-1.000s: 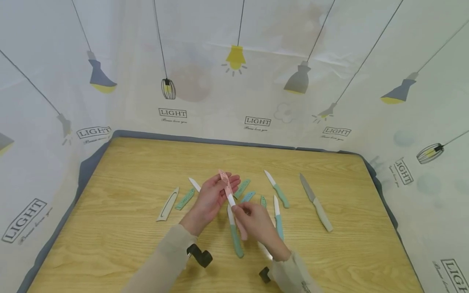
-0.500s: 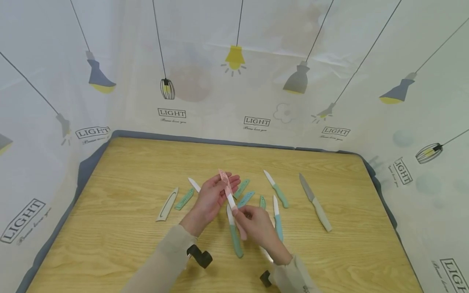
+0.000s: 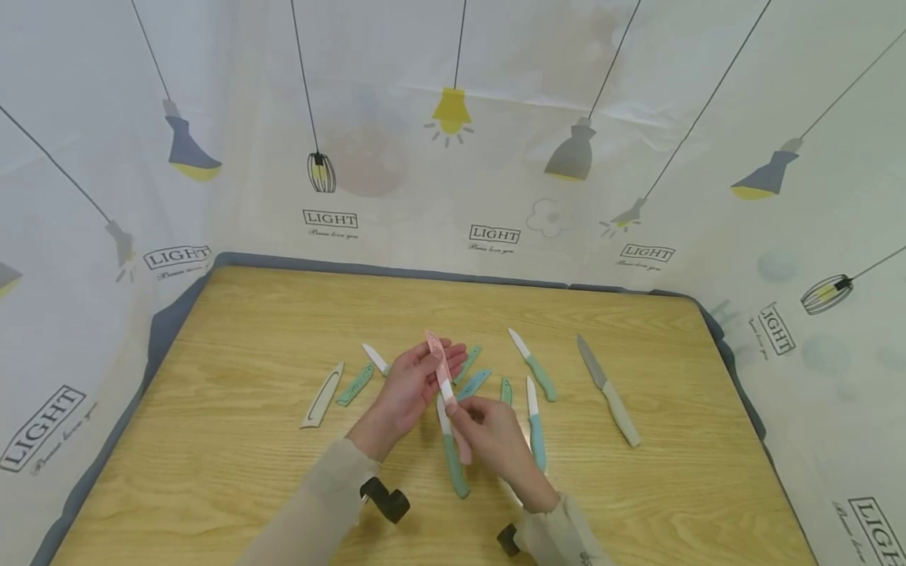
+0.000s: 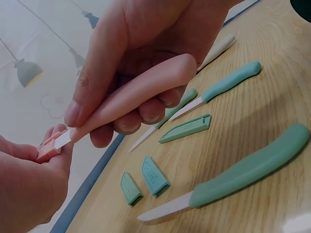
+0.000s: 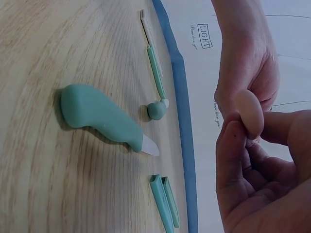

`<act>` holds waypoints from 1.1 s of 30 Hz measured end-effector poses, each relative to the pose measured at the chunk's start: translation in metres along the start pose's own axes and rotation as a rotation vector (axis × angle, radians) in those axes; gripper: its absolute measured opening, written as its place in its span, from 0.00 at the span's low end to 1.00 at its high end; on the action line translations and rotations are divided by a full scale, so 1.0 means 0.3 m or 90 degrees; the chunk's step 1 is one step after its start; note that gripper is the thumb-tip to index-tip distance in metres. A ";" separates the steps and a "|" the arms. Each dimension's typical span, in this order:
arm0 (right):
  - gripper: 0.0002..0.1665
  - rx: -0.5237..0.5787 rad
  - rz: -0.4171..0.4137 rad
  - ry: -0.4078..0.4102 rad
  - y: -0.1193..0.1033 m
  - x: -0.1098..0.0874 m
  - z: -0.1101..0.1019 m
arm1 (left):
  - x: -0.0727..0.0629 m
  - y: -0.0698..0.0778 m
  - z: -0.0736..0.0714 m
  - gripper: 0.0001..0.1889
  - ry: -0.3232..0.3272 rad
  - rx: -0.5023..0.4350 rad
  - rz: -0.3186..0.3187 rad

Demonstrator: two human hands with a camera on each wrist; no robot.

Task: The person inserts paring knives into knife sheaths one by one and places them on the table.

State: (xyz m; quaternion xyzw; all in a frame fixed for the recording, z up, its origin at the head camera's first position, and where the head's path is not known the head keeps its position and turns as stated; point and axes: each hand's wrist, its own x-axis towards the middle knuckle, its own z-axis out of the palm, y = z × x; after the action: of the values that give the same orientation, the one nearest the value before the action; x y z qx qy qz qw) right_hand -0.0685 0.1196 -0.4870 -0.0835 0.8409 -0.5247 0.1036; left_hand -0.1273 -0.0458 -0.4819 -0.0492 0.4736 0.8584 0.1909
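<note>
My left hand (image 3: 406,385) holds a pink knife sheath (image 3: 436,350), thumb pressed over it and the other fingers extended. My right hand (image 3: 491,436) grips the pink handle (image 4: 141,90) of a paring knife between thumb and fingers. A short stretch of its white blade (image 4: 62,140) shows between handle and sheath; the rest is hidden inside the sheath. Both hands are raised over the table. Below them lies a green-handled paring knife (image 3: 453,464) with a white blade. A blue sheath (image 3: 474,384) and a green sheath (image 4: 130,188) lie just beyond it.
Right of the hands lie a blue-handled knife (image 3: 538,440), another green-handled knife (image 3: 541,377), a small green sheath (image 3: 506,391) and a larger cream-handled knife (image 3: 621,417). To the left are a cream sheath (image 3: 323,397), a green sheath (image 3: 356,385) and a partly hidden knife's white blade (image 3: 375,359).
The right hand has shifted slightly towards the person, and the pink sheath has tipped a little with it. Both hands keep their hold; the items on the table stay put.
</note>
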 end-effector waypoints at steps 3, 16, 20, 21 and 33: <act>0.24 0.000 -0.006 0.002 0.000 0.001 0.001 | -0.003 -0.006 0.000 0.20 -0.002 -0.001 0.001; 0.22 -0.005 -0.016 0.013 -0.002 0.009 0.007 | -0.009 -0.011 0.007 0.20 -0.003 0.006 0.008; 0.22 -0.006 -0.005 0.018 -0.007 0.014 0.007 | -0.007 -0.014 0.006 0.21 -0.006 0.004 0.004; 0.22 -0.003 -0.001 0.019 -0.008 0.016 0.007 | -0.006 -0.014 0.006 0.21 -0.006 0.001 0.002; 0.22 0.007 0.013 0.029 -0.009 0.030 0.012 | -0.016 -0.026 0.011 0.20 -0.002 -0.015 0.003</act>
State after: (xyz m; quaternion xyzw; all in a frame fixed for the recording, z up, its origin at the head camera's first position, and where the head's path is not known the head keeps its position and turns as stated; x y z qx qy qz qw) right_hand -0.0763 0.1131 -0.4868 -0.0623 0.8408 -0.5301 0.0906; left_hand -0.1196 -0.0407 -0.4851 -0.0489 0.4634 0.8644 0.1890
